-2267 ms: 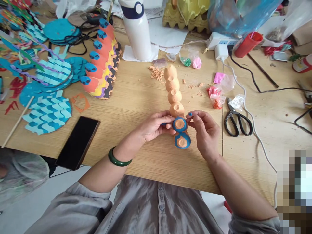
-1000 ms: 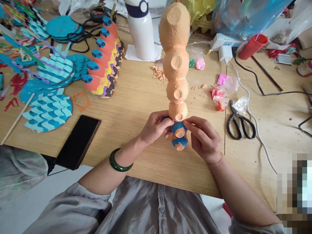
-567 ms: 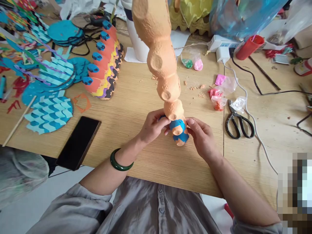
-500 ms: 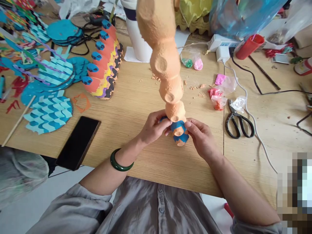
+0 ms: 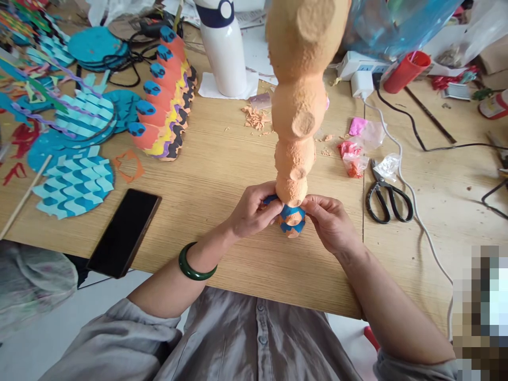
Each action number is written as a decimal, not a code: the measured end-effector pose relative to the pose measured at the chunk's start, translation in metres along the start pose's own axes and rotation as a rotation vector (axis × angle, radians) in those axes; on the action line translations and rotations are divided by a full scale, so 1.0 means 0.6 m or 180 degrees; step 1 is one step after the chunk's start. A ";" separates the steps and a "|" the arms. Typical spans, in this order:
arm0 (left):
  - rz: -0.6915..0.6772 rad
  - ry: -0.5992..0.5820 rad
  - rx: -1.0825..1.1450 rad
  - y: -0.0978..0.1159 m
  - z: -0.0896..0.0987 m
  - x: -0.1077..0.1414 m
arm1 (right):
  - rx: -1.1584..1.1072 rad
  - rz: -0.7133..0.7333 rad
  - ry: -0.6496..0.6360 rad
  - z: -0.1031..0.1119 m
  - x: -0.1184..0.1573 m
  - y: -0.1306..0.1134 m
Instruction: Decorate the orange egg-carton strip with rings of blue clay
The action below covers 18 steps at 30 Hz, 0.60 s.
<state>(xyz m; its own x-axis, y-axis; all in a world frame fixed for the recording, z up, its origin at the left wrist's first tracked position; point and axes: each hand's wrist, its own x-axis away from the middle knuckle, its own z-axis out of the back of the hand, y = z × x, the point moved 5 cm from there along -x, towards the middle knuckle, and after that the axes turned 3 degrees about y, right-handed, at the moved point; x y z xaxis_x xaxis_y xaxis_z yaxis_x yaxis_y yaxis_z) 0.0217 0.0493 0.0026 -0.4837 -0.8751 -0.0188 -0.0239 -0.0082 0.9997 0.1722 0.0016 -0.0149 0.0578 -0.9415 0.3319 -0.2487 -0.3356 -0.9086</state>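
A tall orange piece made of bulging segments (image 5: pixel 297 153) rises before me, widest at the top and cut off by the upper frame edge. Each segment bears a round flattened spot, and the surface is rough. Blue, clay-like covering (image 5: pixel 291 226) wraps its narrow lower end, leaving orange patches showing. My left hand (image 5: pixel 256 209) pinches this lower end from the left, with some blue showing between thumb and fingers. On the other side, the thumb and fingers of my right hand (image 5: pixel 327 219) close on the same narrow part, at the upper edge of the blue.
A black phone (image 5: pixel 124 233) and scalloped blue pieces (image 5: pixel 75 182) lie at left. Behind stand an orange bumpy model (image 5: pixel 162 106) and a white bottle (image 5: pixel 226 53). To the right are scissors (image 5: pixel 387 193), a white cable (image 5: pixel 416 222) and small colored packets (image 5: pixel 353 159).
The orange piece's upper part has swung to the right and stands more upright, uncovering shavings behind it. Both hands stay at its lower end, and the view has shifted slightly.
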 end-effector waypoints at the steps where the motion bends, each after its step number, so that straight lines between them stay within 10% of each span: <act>1: 0.0031 0.0005 0.0058 -0.002 -0.001 0.000 | 0.0026 0.0025 0.0026 0.002 0.000 0.002; 18: 0.0134 0.0149 0.0477 -0.009 0.003 -0.003 | -0.0202 -0.0135 -0.0030 -0.003 0.000 -0.001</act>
<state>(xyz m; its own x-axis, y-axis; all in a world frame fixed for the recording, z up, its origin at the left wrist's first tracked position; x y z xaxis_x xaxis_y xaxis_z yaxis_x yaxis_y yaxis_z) 0.0209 0.0517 -0.0028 -0.4457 -0.8948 0.0273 -0.1364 0.0980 0.9858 0.1705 0.0018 -0.0137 0.0785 -0.9269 0.3670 -0.3066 -0.3728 -0.8758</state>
